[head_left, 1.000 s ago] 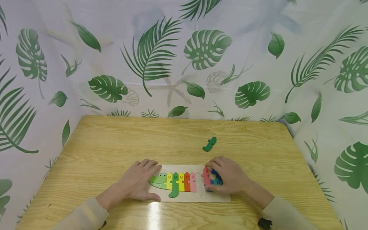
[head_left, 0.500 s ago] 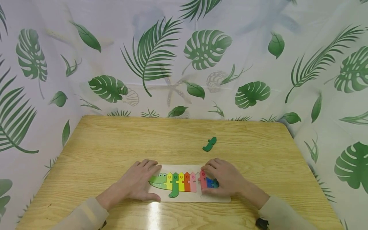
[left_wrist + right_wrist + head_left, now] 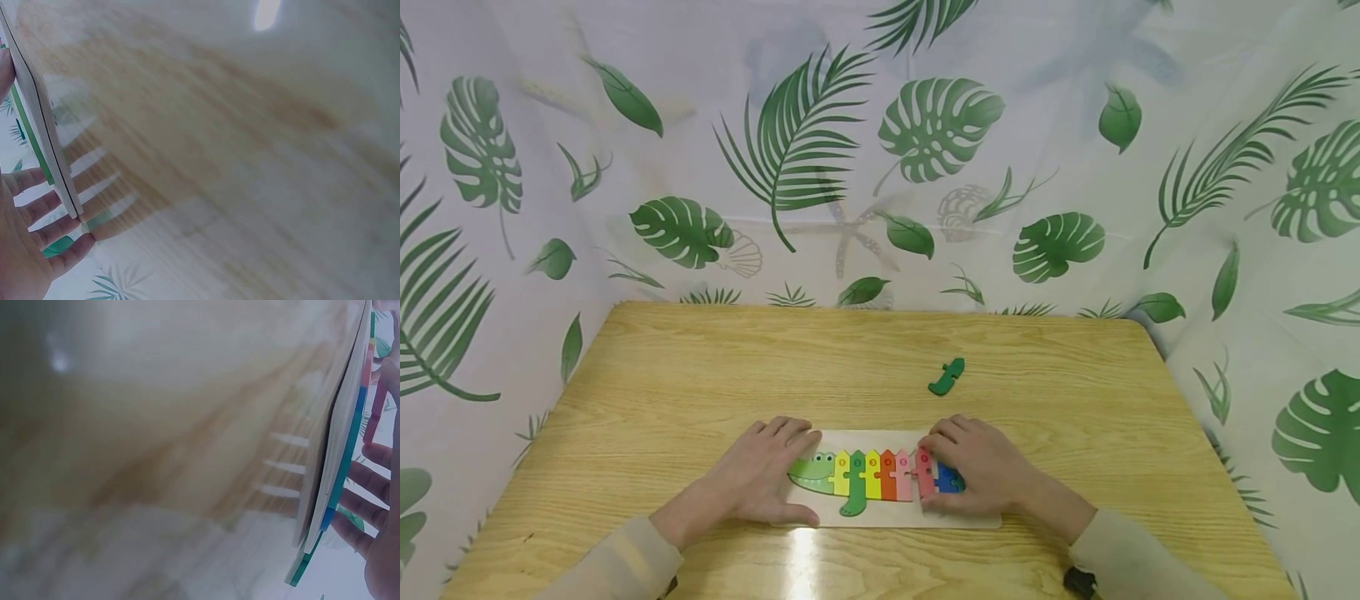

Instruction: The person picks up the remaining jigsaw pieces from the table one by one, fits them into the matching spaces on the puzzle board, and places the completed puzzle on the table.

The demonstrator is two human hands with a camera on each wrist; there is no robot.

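Note:
A crocodile puzzle on a pale wooden board lies before me in the head view. My left hand rests at the board's left end, by the green head piece, its fingers spread and fairly straight. With thumb and fingertips, my right hand pinches a red numbered puzzle piece just right of the pink piece. That red piece is raised off the board in the right wrist view. Blue pieces show beneath the right palm, partly hidden.
A loose dark green leg-shaped piece lies on the wooden table beyond the board. Yellow, green and orange pieces sit in a row on the board. A leaf-printed cloth surrounds the table's back and sides.
My right hand has moved left with the red piece, bringing it close to the pink one. The left hand, board and loose green piece have stayed put.

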